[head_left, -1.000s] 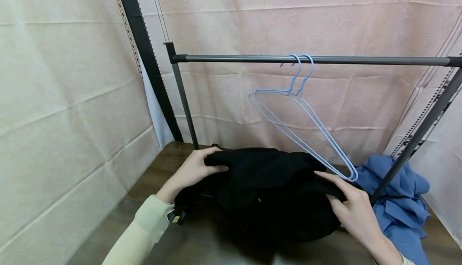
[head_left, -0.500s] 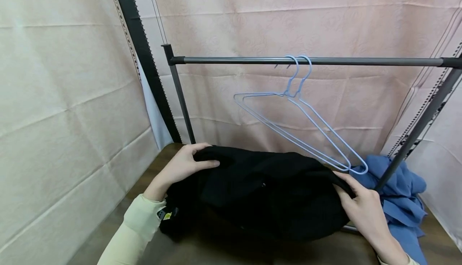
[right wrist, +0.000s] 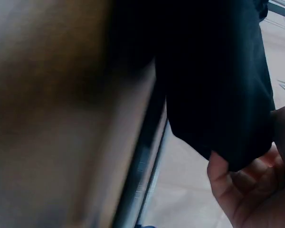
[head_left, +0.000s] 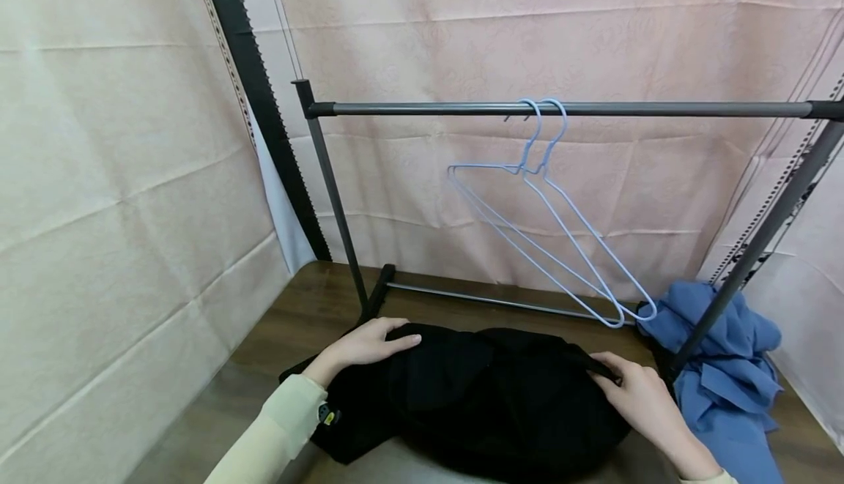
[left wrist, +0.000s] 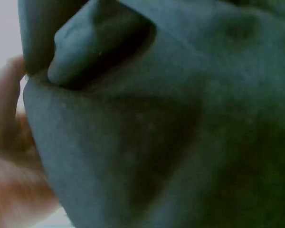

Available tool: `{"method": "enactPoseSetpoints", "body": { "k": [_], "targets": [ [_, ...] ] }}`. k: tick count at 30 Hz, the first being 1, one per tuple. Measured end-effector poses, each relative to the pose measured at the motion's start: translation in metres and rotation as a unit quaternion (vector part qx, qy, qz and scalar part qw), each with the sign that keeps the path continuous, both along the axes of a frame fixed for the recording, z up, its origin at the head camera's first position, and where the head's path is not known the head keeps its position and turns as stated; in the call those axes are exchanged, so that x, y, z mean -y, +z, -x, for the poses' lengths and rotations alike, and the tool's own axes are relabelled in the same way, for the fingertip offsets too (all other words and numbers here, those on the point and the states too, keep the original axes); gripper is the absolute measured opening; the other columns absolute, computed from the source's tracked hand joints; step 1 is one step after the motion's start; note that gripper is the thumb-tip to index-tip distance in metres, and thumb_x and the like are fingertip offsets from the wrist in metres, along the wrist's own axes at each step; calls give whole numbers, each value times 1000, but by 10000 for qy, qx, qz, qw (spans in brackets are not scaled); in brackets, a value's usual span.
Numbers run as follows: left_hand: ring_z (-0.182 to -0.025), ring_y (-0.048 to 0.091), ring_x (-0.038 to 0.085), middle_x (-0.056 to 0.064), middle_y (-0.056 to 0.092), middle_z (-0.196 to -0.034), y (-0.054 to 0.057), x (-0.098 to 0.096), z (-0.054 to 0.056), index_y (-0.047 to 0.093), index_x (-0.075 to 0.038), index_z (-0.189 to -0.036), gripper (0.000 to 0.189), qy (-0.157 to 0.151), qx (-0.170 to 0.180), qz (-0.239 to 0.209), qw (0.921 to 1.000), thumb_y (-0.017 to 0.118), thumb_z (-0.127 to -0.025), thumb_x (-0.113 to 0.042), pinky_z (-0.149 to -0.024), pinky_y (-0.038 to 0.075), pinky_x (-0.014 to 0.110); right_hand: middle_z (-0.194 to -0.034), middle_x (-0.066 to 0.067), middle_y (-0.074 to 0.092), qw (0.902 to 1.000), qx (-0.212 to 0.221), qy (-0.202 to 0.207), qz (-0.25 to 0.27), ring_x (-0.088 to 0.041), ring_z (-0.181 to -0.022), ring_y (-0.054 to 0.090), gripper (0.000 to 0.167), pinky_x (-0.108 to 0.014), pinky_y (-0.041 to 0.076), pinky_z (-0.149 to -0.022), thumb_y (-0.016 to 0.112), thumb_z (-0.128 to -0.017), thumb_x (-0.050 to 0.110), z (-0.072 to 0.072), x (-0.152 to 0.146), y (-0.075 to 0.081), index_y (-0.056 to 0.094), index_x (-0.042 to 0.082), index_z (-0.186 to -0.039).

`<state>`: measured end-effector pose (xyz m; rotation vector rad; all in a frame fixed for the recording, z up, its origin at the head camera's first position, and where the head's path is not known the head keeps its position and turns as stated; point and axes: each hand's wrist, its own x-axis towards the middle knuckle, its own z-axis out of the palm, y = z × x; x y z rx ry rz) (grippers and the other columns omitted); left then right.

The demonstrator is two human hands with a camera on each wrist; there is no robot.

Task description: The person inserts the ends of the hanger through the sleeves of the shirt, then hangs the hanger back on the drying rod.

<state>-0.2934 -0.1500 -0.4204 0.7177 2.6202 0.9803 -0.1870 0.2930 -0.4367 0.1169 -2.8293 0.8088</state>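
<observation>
A bunched black garment (head_left: pixel 488 396) lies low over the front of the table, held between both hands; its exact kind cannot be told. The left hand (head_left: pixel 365 345) grips its upper left edge, thumb on the near side. In the left wrist view the dark cloth (left wrist: pixel 133 142) fills most of the picture and covers much of that hand. On the right, the right hand (head_left: pixel 636 392) pinches a corner of the garment; the right wrist view shows fingertips (right wrist: pixel 218 166) curled at the lower end of the cloth.
Two blue hangers (head_left: pixel 567 250) hang from the dark rail (head_left: pixel 422 109) of a rack behind the garment. A lower bar (head_left: pixel 475 298) crosses the wooden table (head_left: pixel 264 367). Crumpled blue cloth (head_left: pixel 732 352) lies by the right post (head_left: pixel 758 250). Fabric curtains surround everything.
Both hands have lowered the black garment and brought it nearer, uncovering the rack's lower bar. The hands spread apart a little, then came closer again. The hangers have swung slightly.
</observation>
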Motion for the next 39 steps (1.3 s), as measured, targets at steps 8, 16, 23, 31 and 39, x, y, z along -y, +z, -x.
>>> {"method": "enactPoseSetpoints", "body": {
  "k": [8,16,23,31,39],
  "targets": [
    [-120,60,22,7,63,-133,11,10,1,59,-11,-138,55,-421,-468,-50,9980,56,-101,-51,-100,48,44,-109,-5,64,9953,-925,277,49,-22,-86,63,37,-33,50,-66,75,-92,15,-4,0,-4,67,13,-128],
    [-83,58,12,-7,65,-97,38,33,-13,70,-23,-106,19,-458,-1130,-615,9906,72,-95,-38,-74,50,29,-112,8,67,9712,-2193,848,379,-7,-91,64,33,-12,48,-75,78,-90,11,-14,8,11,72,25,-119],
    [-103,59,21,-2,63,-118,32,48,-28,69,-18,-124,41,-928,-617,140,9937,78,-89,-39,-87,51,39,-143,-6,50,9772,-1379,1578,-337,-30,-119,57,47,-48,53,-85,79,-89,36,-18,24,2,66,21,-131],
    [-139,38,30,7,42,-151,2,33,-32,41,-17,-154,92,-885,293,913,9915,87,-78,-42,-108,36,54,-157,-21,32,9633,573,2589,-412,-54,-133,36,85,-69,43,-89,77,-82,57,-15,28,-18,43,24,-153],
    [-131,49,29,11,50,-146,-22,14,-34,53,-10,-145,75,-683,-881,1163,9869,83,-83,-38,-102,45,48,-146,-14,50,9554,524,2630,-1235,-42,-128,44,63,-71,41,-86,81,-81,48,-9,36,-31,60,36,-139]
  ]
}}
